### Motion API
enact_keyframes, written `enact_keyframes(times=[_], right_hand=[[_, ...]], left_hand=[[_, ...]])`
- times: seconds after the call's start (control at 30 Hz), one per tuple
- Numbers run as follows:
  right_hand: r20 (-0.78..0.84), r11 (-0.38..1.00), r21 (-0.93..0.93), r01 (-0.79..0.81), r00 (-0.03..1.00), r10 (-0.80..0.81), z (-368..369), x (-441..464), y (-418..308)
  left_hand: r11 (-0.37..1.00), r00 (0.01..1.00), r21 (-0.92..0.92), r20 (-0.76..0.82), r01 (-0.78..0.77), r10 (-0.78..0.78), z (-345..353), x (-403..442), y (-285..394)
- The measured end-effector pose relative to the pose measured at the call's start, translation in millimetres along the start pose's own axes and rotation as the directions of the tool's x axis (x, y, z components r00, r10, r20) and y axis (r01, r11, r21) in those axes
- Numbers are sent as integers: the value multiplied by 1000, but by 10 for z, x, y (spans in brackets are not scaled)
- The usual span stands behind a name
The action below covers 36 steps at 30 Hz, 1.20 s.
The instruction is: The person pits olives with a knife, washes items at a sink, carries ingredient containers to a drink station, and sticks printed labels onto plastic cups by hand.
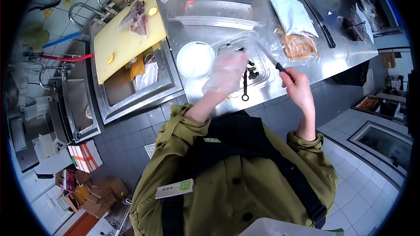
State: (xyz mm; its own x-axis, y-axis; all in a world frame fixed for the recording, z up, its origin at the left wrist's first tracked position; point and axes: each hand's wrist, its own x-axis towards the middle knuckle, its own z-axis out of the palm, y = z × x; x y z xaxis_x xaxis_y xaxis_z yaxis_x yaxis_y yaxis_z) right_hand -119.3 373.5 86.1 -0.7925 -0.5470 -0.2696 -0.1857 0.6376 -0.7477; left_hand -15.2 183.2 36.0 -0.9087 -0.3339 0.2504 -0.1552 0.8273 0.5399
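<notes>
knife (269, 56) | tip forward-left, axis diagonal | right hand (297, 85) clamped on handle (279, 66) | left hand (226, 72): grip unclear

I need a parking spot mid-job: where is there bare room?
Bare: counter strip between the lying knife and front edge; the cutting board, right of the yellow wedge.
Crowded: around the clear tray, where left hand, right hand, white round container and bagged food crowd in.

A yellow cutting board (124, 50) is laid partly across a metal sink (142, 102), a tap (101, 15) is mounted beside it, and cardboard boxes (98, 197) are piled well apart.
</notes>
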Motion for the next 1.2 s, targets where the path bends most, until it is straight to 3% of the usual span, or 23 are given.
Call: enact_keyframes(times=[0.03, 0.13, 0.17, 0.2, 0.23, 0.27, 0.3, 0.33, 0.37, 0.4, 0.5, 0.57, 0.63, 0.67, 0.7, 0.8, 0.9, 0.97, 1.03, 1.07, 1.1, 1.17, 1.2], right_hand=[[-7, 999, 38, -27, 1000, 27, -5, 14, 9], [-62, 980, 187, -69, 995, 82, 3, -5, -62], [-135, 982, 186, 6, 991, 19, 79, -29, -88], [-203, 980, 181, 85, 978, -48, 183, -55, -137], [-267, 972, 172, 161, 957, -111, 297, -112, -262], [-272, 963, 137, 233, 944, -189, 508, -212, -426], [-260, 960, 46, 276, 931, -255, 815, -291, -574], [-77, 983, 168, 73, 995, -61, 1121, -383, -811], [-222, 875, 35, 482, 858, -464, 1623, -306, -728], [-205, 881, -50, 471, 858, -471, 2020, -242, -752], [-358, 901, -164, 402, 827, -434, 2892, -45, -655], [-385, 921, -214, 324, 839, -385, 3013, 116, -578], [-404, 846, -290, 447, 745, -531, 2948, -103, -1034], [-349, 836, -281, 472, 761, -547, 2947, -337, -1408], [-288, 820, -263, 508, 770, -569, 3007, -510, -1804], [-9, 573, -100, 813, 575, -818, 3608, -651, -2690], [387, 497, 194, 845, 400, -831, 4537, -528, -3506], [587, 456, 297, 839, 216, -780, 5274, -371, -3924], [542, 417, 482, 770, 112, -833, 6040, -60, -4337], [450, 417, 393, 820, 224, -864, 6388, 102, -4609], [370, 294, 235, 926, 194, -908, 6817, 361, -4887], [539, 264, -199, 944, 331, -774, 7541, 763, -5515], [478, 176, -240, 955, 274, -834, 7896, 991, -5739]], left_hand=[[997, 997, 31, -35, 70, -69, -47, -45, -82], [923, 907, -360, -330, 137, -263, 11, -176, -591], [568, 868, -798, -125, 200, -480, -30, -206, -753], [34, 823, -976, 164, 216, -545, -119, -237, -896], [-512, 784, -837, 445, 192, -434, -323, -247, -889], [-537, 630, -833, 489, 133, -603, -500, -266, -827], [-589, 664, -803, 487, 86, -567, -590, -394, -955], [-637, 698, -770, 477, 39, -534, -682, -533, -1140], [-678, 732, -735, 458, -9, -505, -817, -669, -1324], [-615, 713, -788, 444, 23, -543, -981, -796, -1484], [-771, 744, -637, 513, -5, -429, -1567, -1379, -1997], [-745, 762, -665, 452, -59, -464, -1805, -1851, -2400], [-659, 724, -747, 407, -87, -557, -2114, -2174, -2683], [-679, 845, -734, 362, -1, -393, -2107, -2441, -2977], [-418, 615, -907, 357, 49, -703, -2304, -2438, -2808], [-384, 676, -889, 444, 251, -588, -2725, -2611, -3045], [-358, 734, -932, 203, -59, -649, -3443, -2866, -3373], [-109, 634, -990, 29, -89, -773, -3624, -3211, -4063], [-19, 557, -997, -22, -69, -830, -4018, -3585, -4599], [-46, 558, -988, -45, -147, -829, -4117, -3812, -4885], [-55, 563, -972, -86, -229, -822, -4262, -3939, -5191], [41, 389, -985, -104, -166, -915, -4526, -4230, -5551], [51, 350, -989, -98, -142, -932, -4672, -4317, -5667]])
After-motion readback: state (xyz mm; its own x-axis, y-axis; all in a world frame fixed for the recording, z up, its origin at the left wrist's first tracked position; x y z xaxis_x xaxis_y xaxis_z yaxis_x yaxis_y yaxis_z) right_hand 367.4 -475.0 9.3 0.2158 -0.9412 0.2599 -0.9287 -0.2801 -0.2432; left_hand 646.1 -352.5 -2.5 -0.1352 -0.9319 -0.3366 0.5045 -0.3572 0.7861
